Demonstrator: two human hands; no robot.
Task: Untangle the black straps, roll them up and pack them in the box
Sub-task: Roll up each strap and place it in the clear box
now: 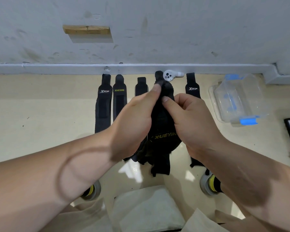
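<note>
The left hand (pixel 134 124) and right hand (pixel 191 121) pinch a tangled black strap (pixel 162 118) held up between them. Beyond the hands, other straps (pixel 104 104) lie flat on the floor, judged untangled but unrolled. No strap shows in the clear box (pixel 238 97), which sits right of the right hand.

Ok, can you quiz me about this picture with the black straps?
1. True or false: the clear plastic box with blue clips sits right of the right hand.
2. The black fabric strap pinched by the left hand and right hand reads: A) XTEP B) XUEYING C) NIKE
3. Fill in: the small white round controller lies beside the pale ___.
Key: 1 true; 2 B; 3 wall.
</note>
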